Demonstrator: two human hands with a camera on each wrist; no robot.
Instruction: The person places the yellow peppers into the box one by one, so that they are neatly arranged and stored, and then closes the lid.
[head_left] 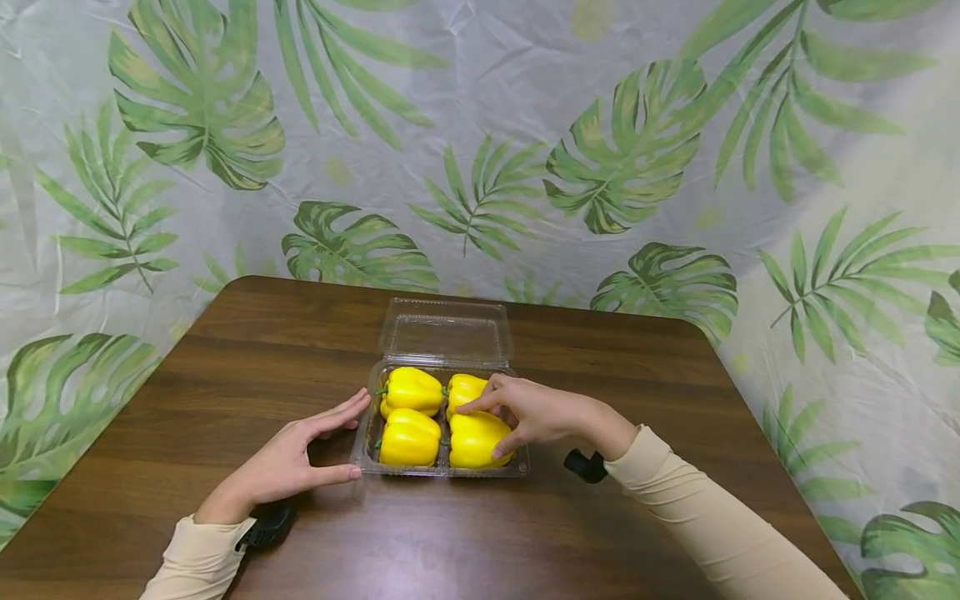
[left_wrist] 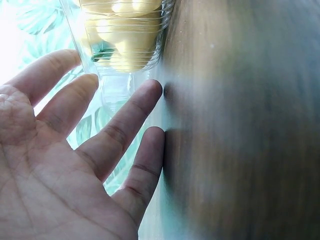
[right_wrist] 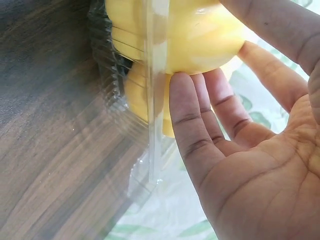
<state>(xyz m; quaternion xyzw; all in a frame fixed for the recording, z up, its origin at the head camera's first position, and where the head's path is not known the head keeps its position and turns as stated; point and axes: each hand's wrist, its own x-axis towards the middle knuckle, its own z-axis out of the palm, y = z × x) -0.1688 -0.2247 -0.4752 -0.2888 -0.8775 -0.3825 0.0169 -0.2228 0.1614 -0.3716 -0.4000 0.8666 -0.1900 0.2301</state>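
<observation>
Several yellow bell peppers sit in a clear plastic clamshell container (head_left: 365, 454); its lid (head_left: 450, 337) stands raised at the back. My right hand (head_left: 536, 410) has its thumb and fingers about the front right bell pepper (head_left: 474, 440), pinching it from above. Behind that one, the back right bell pepper (head_left: 462, 390) is partly covered by the hand. At the left lie the back left bell pepper (head_left: 414, 390) and the front left bell pepper (head_left: 409, 437), stems leftward. My left hand (head_left: 288, 458) is spread with straight fingers at the container's left side, thumb near its front corner.
The container stands on a brown wooden table (head_left: 600, 533) with rounded far corners. A leaf-patterned cloth (head_left: 510, 108) hangs behind the table. Dark wrist devices are on the left wrist (head_left: 267, 527) and the right wrist (head_left: 585, 465).
</observation>
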